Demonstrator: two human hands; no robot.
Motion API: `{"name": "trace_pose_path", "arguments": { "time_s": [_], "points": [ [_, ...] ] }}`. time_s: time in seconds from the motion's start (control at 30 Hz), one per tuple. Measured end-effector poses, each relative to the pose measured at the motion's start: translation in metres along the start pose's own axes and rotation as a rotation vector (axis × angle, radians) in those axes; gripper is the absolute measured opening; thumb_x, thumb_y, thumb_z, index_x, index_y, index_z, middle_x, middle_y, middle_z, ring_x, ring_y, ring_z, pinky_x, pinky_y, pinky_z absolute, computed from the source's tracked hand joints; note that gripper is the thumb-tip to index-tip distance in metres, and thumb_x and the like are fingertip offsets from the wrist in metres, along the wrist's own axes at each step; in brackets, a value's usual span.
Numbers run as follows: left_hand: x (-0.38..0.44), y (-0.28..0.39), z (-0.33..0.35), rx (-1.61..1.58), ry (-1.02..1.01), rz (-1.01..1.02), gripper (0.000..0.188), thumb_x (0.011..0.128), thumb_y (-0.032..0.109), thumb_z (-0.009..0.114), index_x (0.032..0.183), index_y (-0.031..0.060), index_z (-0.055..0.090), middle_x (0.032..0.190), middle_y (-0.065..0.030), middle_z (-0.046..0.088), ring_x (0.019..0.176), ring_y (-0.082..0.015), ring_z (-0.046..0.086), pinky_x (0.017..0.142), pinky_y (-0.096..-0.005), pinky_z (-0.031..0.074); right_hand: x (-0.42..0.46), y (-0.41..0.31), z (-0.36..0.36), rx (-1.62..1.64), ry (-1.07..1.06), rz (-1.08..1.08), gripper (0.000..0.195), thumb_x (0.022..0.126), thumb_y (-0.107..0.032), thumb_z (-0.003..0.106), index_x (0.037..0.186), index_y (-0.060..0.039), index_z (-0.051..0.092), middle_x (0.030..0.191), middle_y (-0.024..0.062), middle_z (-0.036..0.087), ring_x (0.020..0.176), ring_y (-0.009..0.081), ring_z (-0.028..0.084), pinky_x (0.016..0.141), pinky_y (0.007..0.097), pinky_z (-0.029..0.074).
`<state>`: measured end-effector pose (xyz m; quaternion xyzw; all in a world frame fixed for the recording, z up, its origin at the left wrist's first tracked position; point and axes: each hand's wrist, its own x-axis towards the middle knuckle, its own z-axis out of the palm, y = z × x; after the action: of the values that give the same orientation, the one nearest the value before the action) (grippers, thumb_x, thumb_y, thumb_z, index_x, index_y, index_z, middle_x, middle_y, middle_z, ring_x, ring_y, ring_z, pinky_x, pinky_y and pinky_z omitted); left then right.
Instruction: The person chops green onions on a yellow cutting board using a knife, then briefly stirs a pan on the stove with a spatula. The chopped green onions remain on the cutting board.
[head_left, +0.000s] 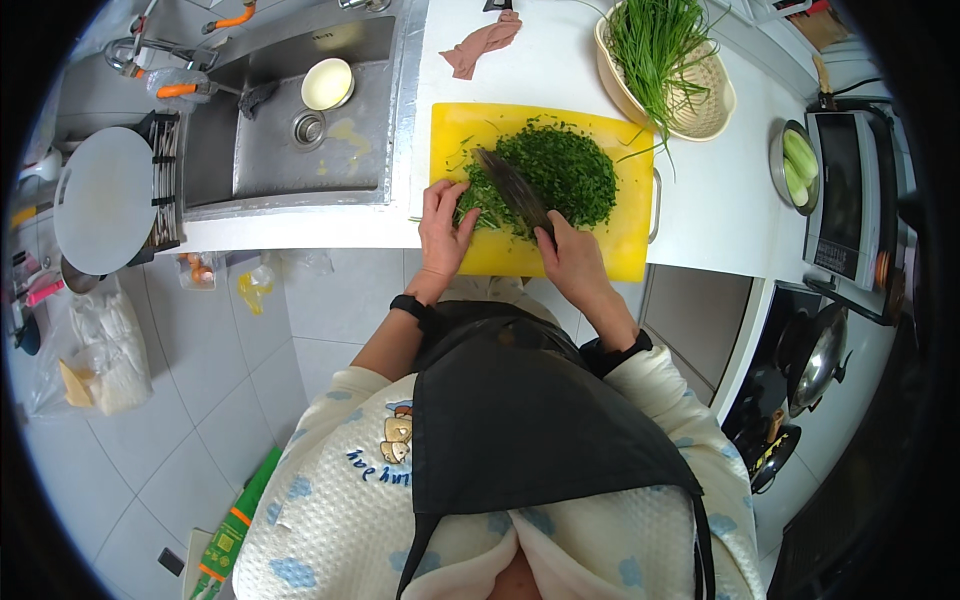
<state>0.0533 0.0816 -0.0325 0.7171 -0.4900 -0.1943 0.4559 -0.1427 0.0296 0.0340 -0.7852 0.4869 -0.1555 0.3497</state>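
A heap of finely chopped green chives covers much of a yellow cutting board on the white counter. My right hand grips the handle of a kitchen knife, whose dark blade lies slantwise over the left part of the heap. My left hand rests at the board's left edge, fingers bent against the uncut or coarsely cut stems beside the blade. Behind the board at the right, long whole chives lie in a cream plastic basket, some hanging over its rim.
Left of the board is a steel sink with a pale bowl. A pinkish cloth lies behind the board. Farther right, a bowl of peeled green vegetables stands by a microwave-like oven. A dish rack stands far left.
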Motion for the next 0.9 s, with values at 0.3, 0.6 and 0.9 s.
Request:
{"name": "trace_pose_path", "arguments": {
  "time_s": [0.3,0.6,0.9],
  "points": [
    [-0.019,-0.018,0.009,0.299,-0.093,0.401,0.015,0.078,0.003,0.071,0.092,-0.0009,0.066,0.099,-0.0111,0.066,0.094,-0.0311,0.063,0.081,-0.0367,0.053,-0.015,0.013,-0.002,0.016,-0.041,0.013,0.017,0.095,-0.021,0.057,0.096,-0.0049,0.052,0.063,0.0224,0.059,0.06,0.045,0.059,0.056,0.0548,0.044],
    [-0.04,-0.012,0.013,0.336,-0.105,0.436,0.036,0.078,0.005,0.073,0.113,-0.0018,0.066,0.116,-0.0157,0.063,0.111,-0.0356,0.06,0.092,-0.0409,0.052,-0.017,0.012,-0.005,-0.015,-0.095,0.005,0.02,0.093,-0.017,0.059,0.104,-0.0009,0.056,0.066,0.023,0.059,0.064,0.044,0.06,0.056,0.0488,0.046],
    [-0.028,-0.014,0.013,0.272,-0.046,0.367,0.009,0.082,0.003,0.069,0.09,0.0005,0.065,0.098,-0.0113,0.064,0.094,-0.0304,0.062,0.079,-0.0384,0.053,-0.026,-0.006,0.008,-0.134,-0.117,0.025,0.016,0.095,-0.021,0.056,0.092,-0.0056,0.052,0.064,0.0215,0.059,0.062,0.045,0.059,0.057,0.0541,0.045]
  ]
}}
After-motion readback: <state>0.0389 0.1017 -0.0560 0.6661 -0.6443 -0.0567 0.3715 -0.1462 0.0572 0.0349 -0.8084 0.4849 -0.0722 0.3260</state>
